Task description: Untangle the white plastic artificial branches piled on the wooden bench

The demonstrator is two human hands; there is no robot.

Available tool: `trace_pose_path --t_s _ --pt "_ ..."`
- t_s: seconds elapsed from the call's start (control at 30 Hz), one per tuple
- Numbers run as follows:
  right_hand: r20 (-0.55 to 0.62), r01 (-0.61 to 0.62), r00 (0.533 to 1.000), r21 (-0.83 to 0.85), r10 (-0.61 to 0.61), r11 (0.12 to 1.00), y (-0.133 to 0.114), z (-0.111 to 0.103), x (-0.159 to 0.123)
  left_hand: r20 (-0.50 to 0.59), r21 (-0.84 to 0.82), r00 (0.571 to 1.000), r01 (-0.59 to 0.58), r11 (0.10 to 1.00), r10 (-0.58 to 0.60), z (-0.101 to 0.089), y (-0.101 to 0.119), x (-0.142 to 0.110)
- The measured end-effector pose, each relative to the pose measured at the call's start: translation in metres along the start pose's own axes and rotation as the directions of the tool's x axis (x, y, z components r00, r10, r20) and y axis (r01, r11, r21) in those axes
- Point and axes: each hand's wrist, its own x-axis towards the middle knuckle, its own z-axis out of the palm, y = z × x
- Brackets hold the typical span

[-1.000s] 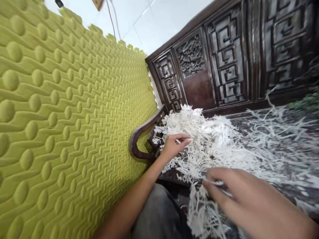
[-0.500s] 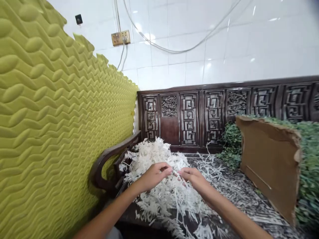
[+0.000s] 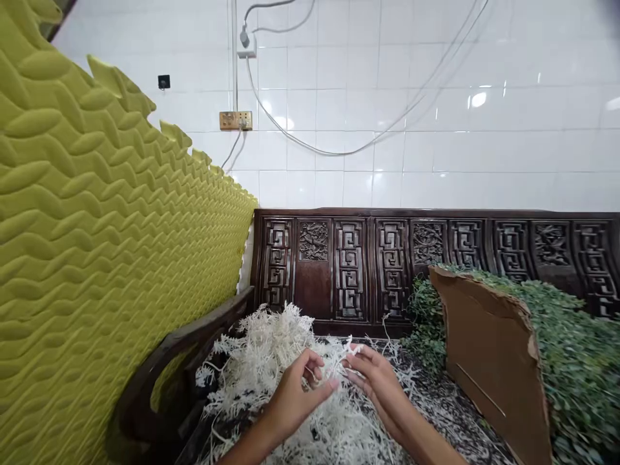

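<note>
On my feed both bare hands are working low over the carved dark-wood counter (image 3: 339, 284), in front of its fretwork back panels. A heap of bleached white fern-like sprigs (image 3: 252, 381) sits on the seat at the counter's left end, banked against the curved wooden armrest (image 3: 188, 329). The hands are directly above that heap and close together, nearly meeting at the fingertips.

My right hand (image 3: 380, 391) is turned inward, and its fingers (image 3: 361, 378) are pinched almost shut on a thin white sprig (image 3: 341, 361) that sticks up out of the heap. My left hand (image 3: 293, 400) faces it, its fingers (image 3: 314, 368) curled and slightly parted right beside the same sprig. From this angle I cannot tell whether they have hold of it or are only touching it.

Loose white strands lie scattered along the counter's dark speckled seat to the right of the heap. Farther right on the counter, a sheet of torn brown cardboard (image 3: 489, 361) stands tilted against a mass of small-leaved green foliage (image 3: 571, 361). A yellow-green embossed foam panel (image 3: 97, 226) rises beyond the counter's left end. A white tiled wall (image 3: 387, 84) runs above the counter's back, carrying a brass wall socket (image 3: 236, 120) with a white cable (image 3: 310, 139) looping away from it.
</note>
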Motion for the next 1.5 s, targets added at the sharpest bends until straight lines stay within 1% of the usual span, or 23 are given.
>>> trace_pose_path --t_s 0.07,0.13,0.2,0.27,0.37,0.43,0.47,0.53,0.63,0.7,0.77,0.83,0.93,1.03,1.23,1.37,1.5 --pt "0.001 0.016 1.000 0.000 -0.016 1.000 0.002 0.003 0.001 -0.007 0.023 1.000 -0.030 0.999 0.031 0.003 -0.005 -0.001" --pt "0.017 0.027 0.999 -0.024 -0.026 0.999 0.003 0.008 0.001 -0.047 0.045 0.997 -0.064 0.997 0.066 0.006 -0.007 -0.001" --pt "0.041 0.034 0.999 -0.073 -0.031 0.997 0.000 0.012 -0.002 -0.094 0.042 0.992 -0.078 0.996 0.082 0.007 -0.007 0.002" --pt "0.059 0.057 0.997 -0.136 -0.049 0.989 -0.003 0.014 -0.005 -0.117 0.008 0.989 -0.094 0.996 0.095 0.005 -0.006 0.006" --pt "0.045 0.146 0.989 -0.266 -0.139 0.953 -0.006 0.015 -0.008 -0.092 -0.133 0.990 -0.115 0.984 0.103 -0.003 -0.005 0.011" --pt "0.062 0.196 0.981 -0.292 -0.186 0.936 -0.005 0.016 -0.010 -0.044 -0.269 0.997 -0.078 0.960 0.068 -0.009 -0.003 0.013" --pt "0.089 0.204 0.978 -0.270 -0.186 0.941 -0.004 0.016 -0.011 -0.020 -0.331 0.999 -0.052 0.942 0.048 -0.011 -0.003 0.013" --pt "0.174 0.172 0.975 -0.190 -0.139 0.967 -0.002 0.018 -0.012 0.021 -0.418 1.000 -0.009 0.909 0.019 -0.013 0.000 0.012" --pt "0.319 0.106 0.946 -0.169 -0.047 0.980 0.000 0.021 -0.014 0.042 -0.475 0.999 0.026 0.880 -0.007 -0.011 0.002 0.009" --pt "0.354 0.114 0.934 -0.195 -0.038 0.974 -0.001 0.022 -0.013 0.049 -0.479 0.998 0.050 0.877 -0.030 -0.009 0.000 0.008" --pt "0.326 0.123 0.944 -0.201 -0.051 0.972 0.000 0.021 -0.010 0.043 -0.475 0.998 0.062 0.878 -0.048 -0.006 -0.006 0.009" --pt "0.278 0.112 0.959 -0.190 -0.056 0.975 0.002 0.019 -0.004 0.017 -0.449 0.999 0.037 0.893 -0.033 -0.003 -0.012 0.011" --pt "0.235 0.105 0.970 -0.174 -0.062 0.979 0.006 0.016 0.004 -0.006 -0.380 1.000 -0.028 0.925 0.028 -0.001 -0.017 0.014" --pt "0.224 0.092 0.973 -0.155 -0.056 0.984 0.008 0.017 0.005 0.020 -0.350 0.998 -0.054 0.935 0.065 0.000 -0.014 0.012" --pt "0.239 0.066 0.970 -0.108 -0.039 0.992 0.002 0.022 -0.006 0.085 -0.302 0.983 -0.130 0.944 0.162 -0.001 -0.003 0.005" --pt "0.252 0.073 0.967 -0.132 -0.038 0.989 0.000 0.020 -0.008 0.089 -0.319 0.978 -0.150 0.936 0.187 -0.001 -0.002 0.006" --pt "0.282 0.104 0.958 -0.204 -0.043 0.974 0.001 0.019 -0.005 0.073 -0.326 0.980 -0.154 0.933 0.187 -0.002 -0.001 0.008"
